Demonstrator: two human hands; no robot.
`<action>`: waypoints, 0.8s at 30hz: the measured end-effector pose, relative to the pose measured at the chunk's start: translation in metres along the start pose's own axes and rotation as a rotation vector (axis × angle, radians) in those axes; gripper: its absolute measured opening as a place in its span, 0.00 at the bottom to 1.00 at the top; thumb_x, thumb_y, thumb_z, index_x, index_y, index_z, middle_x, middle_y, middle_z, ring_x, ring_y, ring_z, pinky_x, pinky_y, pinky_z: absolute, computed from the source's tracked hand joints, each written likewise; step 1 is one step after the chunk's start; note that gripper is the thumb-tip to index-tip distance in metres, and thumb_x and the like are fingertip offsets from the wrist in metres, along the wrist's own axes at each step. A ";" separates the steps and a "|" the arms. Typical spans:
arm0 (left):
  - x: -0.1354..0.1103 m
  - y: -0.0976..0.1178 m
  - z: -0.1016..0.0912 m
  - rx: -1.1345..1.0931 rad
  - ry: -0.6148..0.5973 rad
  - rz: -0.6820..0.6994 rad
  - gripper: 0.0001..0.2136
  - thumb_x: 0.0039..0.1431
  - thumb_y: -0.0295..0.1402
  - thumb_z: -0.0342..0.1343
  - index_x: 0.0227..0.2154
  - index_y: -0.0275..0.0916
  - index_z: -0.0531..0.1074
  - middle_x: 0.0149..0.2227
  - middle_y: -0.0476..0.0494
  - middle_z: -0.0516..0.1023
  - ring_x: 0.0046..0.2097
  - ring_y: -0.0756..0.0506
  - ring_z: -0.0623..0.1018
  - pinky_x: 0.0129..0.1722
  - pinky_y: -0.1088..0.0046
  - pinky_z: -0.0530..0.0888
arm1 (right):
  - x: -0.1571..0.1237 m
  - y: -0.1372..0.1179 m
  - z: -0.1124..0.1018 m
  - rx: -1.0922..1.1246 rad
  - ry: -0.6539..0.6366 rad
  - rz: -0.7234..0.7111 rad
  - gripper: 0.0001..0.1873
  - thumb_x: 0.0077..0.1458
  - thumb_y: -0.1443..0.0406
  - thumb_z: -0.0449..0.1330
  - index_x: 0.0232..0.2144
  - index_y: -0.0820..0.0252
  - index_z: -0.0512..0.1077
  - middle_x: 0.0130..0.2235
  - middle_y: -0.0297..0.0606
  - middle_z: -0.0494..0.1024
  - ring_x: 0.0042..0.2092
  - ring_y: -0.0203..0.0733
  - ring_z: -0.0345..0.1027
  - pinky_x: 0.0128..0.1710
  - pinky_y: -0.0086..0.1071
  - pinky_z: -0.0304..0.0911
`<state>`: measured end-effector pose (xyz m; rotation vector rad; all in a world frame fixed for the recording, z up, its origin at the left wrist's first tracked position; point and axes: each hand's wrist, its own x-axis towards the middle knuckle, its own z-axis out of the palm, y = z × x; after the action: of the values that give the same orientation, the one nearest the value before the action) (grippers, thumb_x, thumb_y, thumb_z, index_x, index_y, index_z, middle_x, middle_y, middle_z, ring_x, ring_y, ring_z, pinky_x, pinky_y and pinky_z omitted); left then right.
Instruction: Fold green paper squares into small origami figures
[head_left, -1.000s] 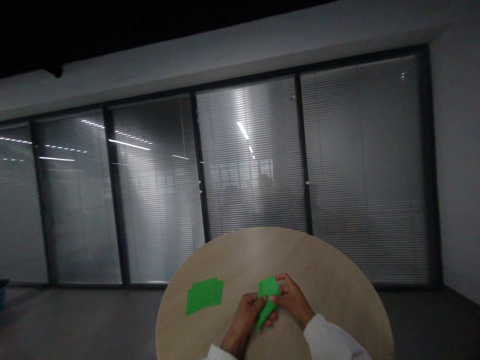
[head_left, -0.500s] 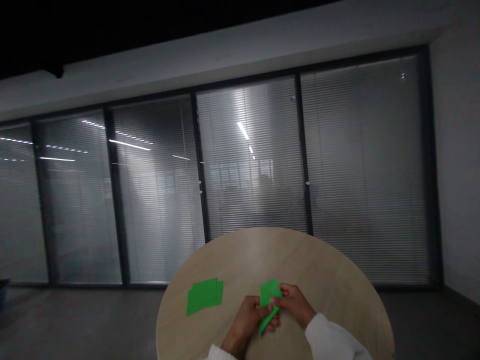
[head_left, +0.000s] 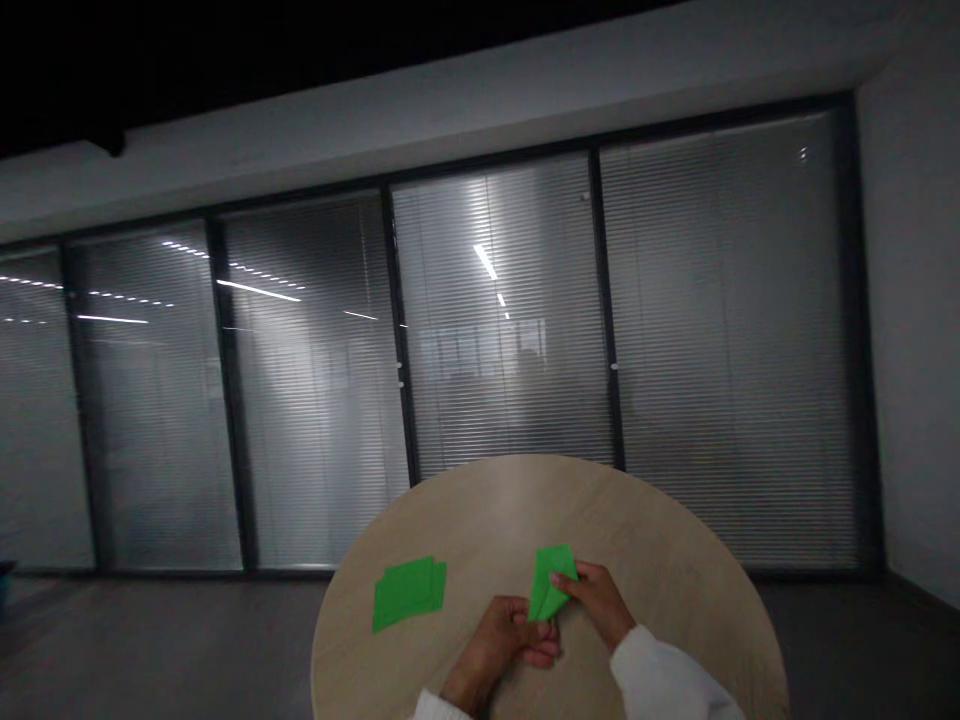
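Note:
A folded piece of green paper [head_left: 550, 585] is held above the round wooden table [head_left: 660, 560], near its front edge. My right hand [head_left: 596, 598] pinches its upper right edge between thumb and fingers. My left hand [head_left: 504, 636] grips the paper's lower tip, fingers curled under it. Both wrists come out of white sleeves. To the left of my hands, a small stack of flat green paper sheets [head_left: 408, 592] lies on the tabletop, apart from both hands.
Behind the table runs a wall of glass panels with shut blinds [head_left: 502, 340] in dark frames. Grey floor lies on both sides of the table. A white wall [head_left: 911, 330] stands at the right.
The folded paper has been raised and tilted more upright. My right hand slid to its upper right edge and my left hand dropped to its lower tip.

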<state>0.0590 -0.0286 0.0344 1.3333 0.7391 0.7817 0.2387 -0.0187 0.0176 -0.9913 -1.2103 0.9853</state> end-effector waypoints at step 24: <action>-0.007 0.006 0.004 -0.096 -0.031 -0.075 0.15 0.40 0.36 0.66 0.28 0.28 0.78 0.31 0.32 0.82 0.31 0.42 0.81 0.34 0.66 0.77 | 0.010 0.020 -0.008 -0.130 0.061 -0.103 0.23 0.44 0.46 0.63 0.26 0.63 0.75 0.24 0.34 0.75 0.28 0.40 0.65 0.29 0.29 0.60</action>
<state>0.0586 -0.0361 0.0410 1.2224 0.7141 0.7261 0.2458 -0.0041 0.0002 -1.0422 -1.2738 0.7988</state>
